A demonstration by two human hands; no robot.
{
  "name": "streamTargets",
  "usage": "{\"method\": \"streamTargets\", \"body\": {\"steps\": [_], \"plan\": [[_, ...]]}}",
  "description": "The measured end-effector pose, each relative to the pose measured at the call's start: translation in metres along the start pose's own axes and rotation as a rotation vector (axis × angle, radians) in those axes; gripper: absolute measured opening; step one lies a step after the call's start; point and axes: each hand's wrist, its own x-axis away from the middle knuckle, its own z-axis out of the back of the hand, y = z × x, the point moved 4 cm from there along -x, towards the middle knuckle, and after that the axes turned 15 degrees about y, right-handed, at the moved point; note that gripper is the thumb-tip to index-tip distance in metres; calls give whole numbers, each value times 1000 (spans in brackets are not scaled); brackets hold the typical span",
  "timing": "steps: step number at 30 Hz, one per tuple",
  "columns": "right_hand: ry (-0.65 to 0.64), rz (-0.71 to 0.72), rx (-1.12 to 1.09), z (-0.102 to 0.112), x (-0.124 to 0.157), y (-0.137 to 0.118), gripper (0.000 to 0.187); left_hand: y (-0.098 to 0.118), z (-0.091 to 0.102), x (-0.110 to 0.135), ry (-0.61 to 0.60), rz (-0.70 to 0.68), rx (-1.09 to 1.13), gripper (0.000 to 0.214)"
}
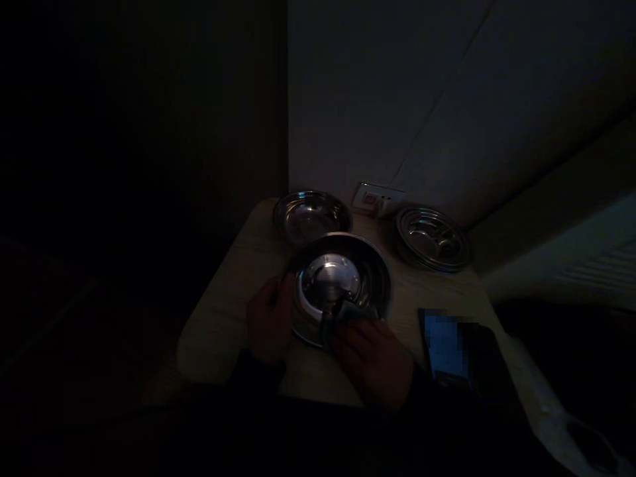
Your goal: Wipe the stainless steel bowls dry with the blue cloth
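Note:
A shiny steel bowl [330, 271] rests near the middle of a small pale table, in dim light. My left hand [271, 319] is closed on the bowl's left rim, thumb toward the inside. At the bowl's near right side, my right hand [370, 354] presses a dark cloth [350, 313] against the inner wall, fingers closed over it. The cloth's far edge reaches down toward the bowl's floor. Darkness hides the left fingertips behind the rim.
Behind the bowl sits another steel bowl [312, 217]. A stack of steel dishes [432, 238] stands at the back right. A lit phone [446, 348] lies at the right of the table [228, 298]. A wall socket [378, 197] is just behind.

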Motion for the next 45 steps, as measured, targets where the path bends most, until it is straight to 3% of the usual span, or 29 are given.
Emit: {"method": "streamTargets", "body": {"steps": [8,12,19,35,41,45], "plan": [[129,-72,34,-8,-10,-11,17,-5,-3,20,-28,-62,-12,36],[50,-104,-16,-10,-6,-7,16,-8,0,20,21,-103,-46,34],[-89,-59,20,15,9,12,20,-9,1,17,76,-175,-66,33],[-137,-66,74,25,14,20,18,-9,2,21,94,-262,-128,31],[-122,-122,48,14,11,11,12,-9,2,23,159,-317,-138,28],[-49,-283,-50,-8,-8,-11,11,-9,4,23,201,-326,-153,27]]}}
